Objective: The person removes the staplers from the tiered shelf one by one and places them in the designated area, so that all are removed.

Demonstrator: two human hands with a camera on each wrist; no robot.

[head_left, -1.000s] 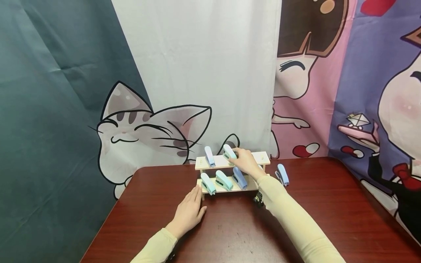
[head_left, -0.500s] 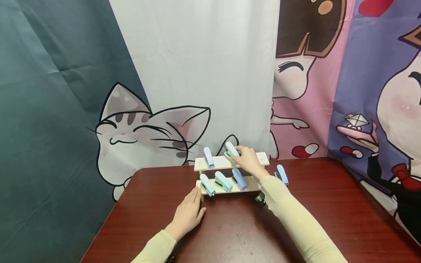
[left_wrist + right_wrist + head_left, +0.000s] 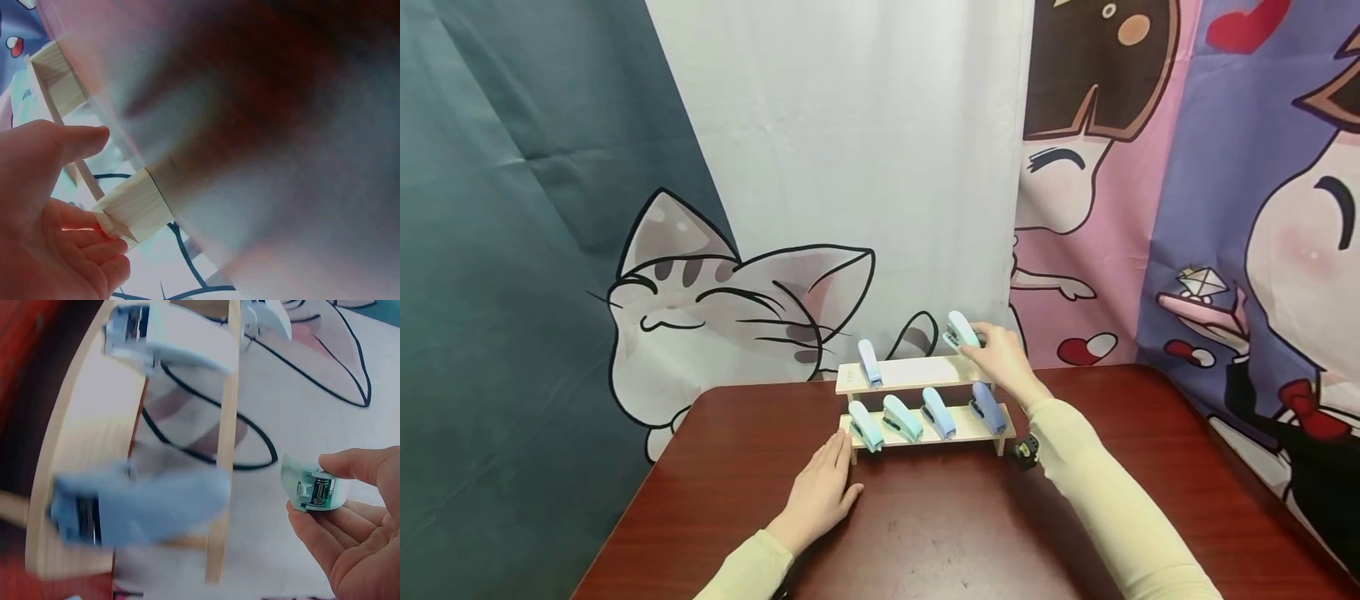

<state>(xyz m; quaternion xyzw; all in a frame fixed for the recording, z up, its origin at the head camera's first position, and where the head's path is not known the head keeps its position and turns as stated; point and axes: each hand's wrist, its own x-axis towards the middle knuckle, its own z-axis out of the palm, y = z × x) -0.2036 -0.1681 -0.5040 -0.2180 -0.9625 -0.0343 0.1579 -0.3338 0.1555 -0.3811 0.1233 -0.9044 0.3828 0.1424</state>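
A mint-green stapler (image 3: 962, 331) is gripped by my right hand (image 3: 1000, 354), just above the right end of the upper shelf (image 3: 917, 372) of a two-tier wooden rack. The right wrist view shows the same stapler (image 3: 319, 487) end-on between thumb and fingers. A pale blue stapler (image 3: 869, 363) stands on the upper shelf's left end. Along the lower shelf (image 3: 966, 432) sit two mint-green staplers, a light blue stapler (image 3: 938, 413) and a darker blue stapler (image 3: 988, 408). My left hand (image 3: 818, 492) lies with extended fingers, fingertips touching the rack's left end (image 3: 137, 203).
The rack stands near the back edge of a reddish-brown table (image 3: 925, 533). Right behind it hangs a printed curtain (image 3: 880, 167). A dark wrist device (image 3: 1027, 451) sits beneath the right forearm, beside the rack's right leg.
My right hand has carried the mint-green stapler right and up. The darker blue stapler now stands farther right; a light blue one occupies its former place, and none shows beyond the rack. My left hand stays.
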